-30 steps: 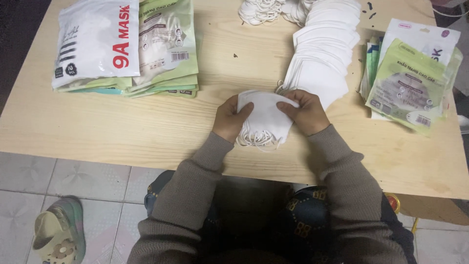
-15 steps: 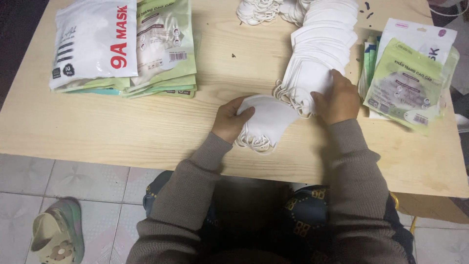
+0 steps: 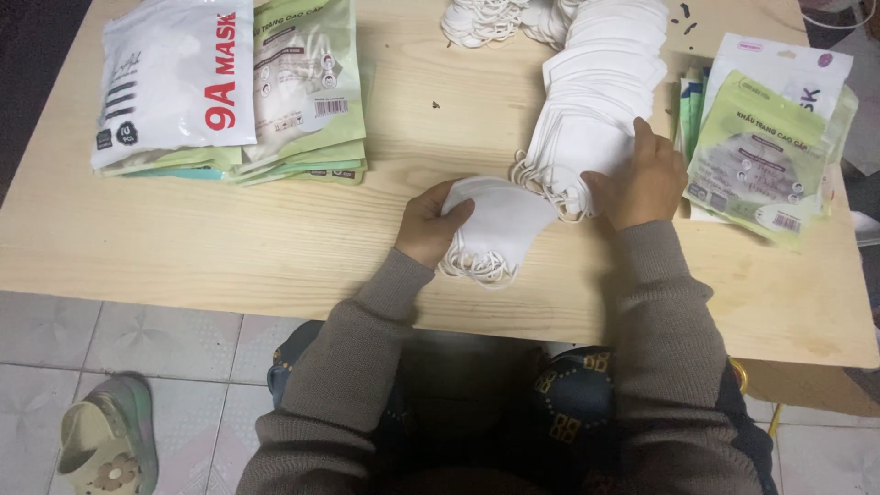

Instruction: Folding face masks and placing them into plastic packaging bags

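1. The left hand (image 3: 429, 225) sits just left of the frame's centre, fingers curled shut around a small bundle of white face masks (image 3: 500, 225). The thumb lies on top and the other fingers are tucked beneath, so the bundle is pinched at its left end.
2. That bundle rests on the wooden table (image 3: 229, 247), near its front edge, with the thin ear loops (image 3: 477, 268) spilling out loose below it.
3. The right hand (image 3: 642, 183), right of centre, lies flat with fingers spread loosely on the near end of a long overlapping row of white masks (image 3: 596, 101) that runs toward the top of the frame. It presses on the row; whether it has pinched a mask I cannot tell.
4. The bundle and the row touch or nearly touch at their edges between the two hands.
5. Judging by the look, the masks are light, soft and limp. A stack likely slides apart and fans out unless it is squeezed through its full thickness.
6. The folded body is the firmest place to hold; the loops look tangle-prone and would stretch if pulled.
7. A stack of white and green flat pouches (image 3: 229, 92) lies at upper left, and a second stack of green pouches (image 3: 770, 137) at the right edge, just beside the right hand.
8. A sandal (image 3: 101, 449) lies on the tiled floor at lower left.
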